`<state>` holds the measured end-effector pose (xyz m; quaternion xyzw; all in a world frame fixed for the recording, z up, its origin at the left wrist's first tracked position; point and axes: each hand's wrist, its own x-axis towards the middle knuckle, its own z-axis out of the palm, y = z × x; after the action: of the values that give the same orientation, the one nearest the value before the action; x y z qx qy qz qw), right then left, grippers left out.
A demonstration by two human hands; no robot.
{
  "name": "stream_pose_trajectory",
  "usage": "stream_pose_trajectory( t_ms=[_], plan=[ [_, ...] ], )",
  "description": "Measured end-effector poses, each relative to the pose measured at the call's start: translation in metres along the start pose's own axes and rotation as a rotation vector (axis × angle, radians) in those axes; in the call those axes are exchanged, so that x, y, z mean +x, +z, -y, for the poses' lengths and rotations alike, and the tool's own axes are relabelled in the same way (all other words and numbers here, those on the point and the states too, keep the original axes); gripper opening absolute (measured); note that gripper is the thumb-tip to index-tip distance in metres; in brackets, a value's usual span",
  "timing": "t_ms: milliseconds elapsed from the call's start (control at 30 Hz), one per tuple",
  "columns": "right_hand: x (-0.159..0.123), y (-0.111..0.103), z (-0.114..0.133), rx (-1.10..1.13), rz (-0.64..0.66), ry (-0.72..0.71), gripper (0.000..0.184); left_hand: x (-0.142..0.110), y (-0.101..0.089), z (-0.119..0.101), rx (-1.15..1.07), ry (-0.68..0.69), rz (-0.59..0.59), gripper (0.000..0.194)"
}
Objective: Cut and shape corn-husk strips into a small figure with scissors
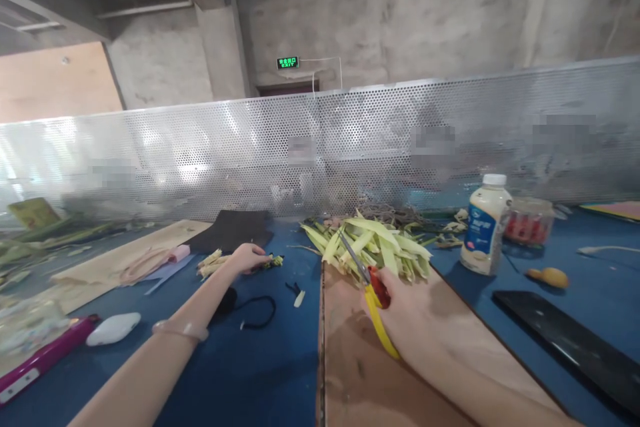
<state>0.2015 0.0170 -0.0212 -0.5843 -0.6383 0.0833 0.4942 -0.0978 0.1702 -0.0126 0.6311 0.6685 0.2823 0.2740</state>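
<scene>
My right hand (400, 310) is closed round the yellow and red handles of a pair of scissors (375, 320). Their blades point forward over a heap of pale green leaf strips (380, 243), which look like corn husks, on a wooden board (350, 360). On the left, my left hand (249, 257) reaches down to a small bundle of dried yellowish plant pieces (210, 263) on the blue table. Its fingers are curled in at the bundle's greenish end, and what lies between them is hidden. A black cord (273, 313) and a small pale scrap (299, 298) lie nearby.
A bottle (484, 223), a clear plastic box (529, 220), a small gourd (549, 277) and a black phone-like slab (565, 340) stand or lie on the right. Black sheet (227, 230), ribbons (150, 263), white case (114, 328) and purple object (47, 357) lie left. A perforated metal screen (225, 140) closes the back.
</scene>
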Motion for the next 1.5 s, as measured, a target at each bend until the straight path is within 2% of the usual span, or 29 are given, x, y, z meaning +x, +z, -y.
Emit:
stream_pose_trajectory(
  t_ms=[267, 367, 500, 600, 733, 867, 967, 1100, 1367, 1433, 1500],
  plan=[
    [0.003, 0.015, -0.038, -0.036, -0.019, -0.051, 0.012, -0.021, -0.016, -0.017, -0.535, -0.007, 0.010, 0.027],
    [0.004, 0.017, -0.047, -0.042, 0.004, -0.035, 0.009, -0.037, -0.006, -0.030, -0.791, -0.018, 0.051, 0.016],
    [0.004, 0.015, -0.048, -0.042, 0.030, -0.030, 0.012, -0.062, 0.018, -0.046, -1.033, -0.095, 0.153, 0.009],
    [0.006, 0.017, -0.052, 0.087, 0.095, -0.009, 0.014, -0.078, 0.031, -0.056, -1.153, -0.103, 0.245, 0.007],
    [0.009, 0.021, -0.057, 0.274, 0.191, 0.069, 0.021, -0.093, 0.042, -0.060, -1.233, -0.076, 0.355, 0.004],
    [0.007, 0.024, -0.051, 0.301, 0.129, 0.090, 0.022, -0.100, 0.051, -0.055, -1.272, -0.092, 0.459, 0.001],
    [0.002, 0.024, -0.044, 0.315, 0.106, 0.090, 0.022, -0.101, 0.054, -0.051, -1.297, -0.095, 0.486, 0.006],
    [-0.002, 0.023, -0.041, 0.192, 0.144, 0.063, 0.019, -0.100, 0.053, -0.047, -1.303, -0.094, 0.508, 0.008],
    [-0.001, 0.020, -0.040, 0.156, 0.066, 0.011, 0.019, -0.106, 0.051, -0.052, -1.349, -0.033, 0.569, 0.014],
    [-0.002, 0.015, -0.034, 0.031, 0.097, -0.052, 0.014, -0.108, 0.050, -0.054, -1.369, -0.026, 0.570, 0.014],
    [-0.002, 0.009, -0.028, -0.172, 0.119, -0.173, 0.011, -0.109, 0.049, -0.054, -1.384, -0.002, 0.584, 0.016]
  ],
)
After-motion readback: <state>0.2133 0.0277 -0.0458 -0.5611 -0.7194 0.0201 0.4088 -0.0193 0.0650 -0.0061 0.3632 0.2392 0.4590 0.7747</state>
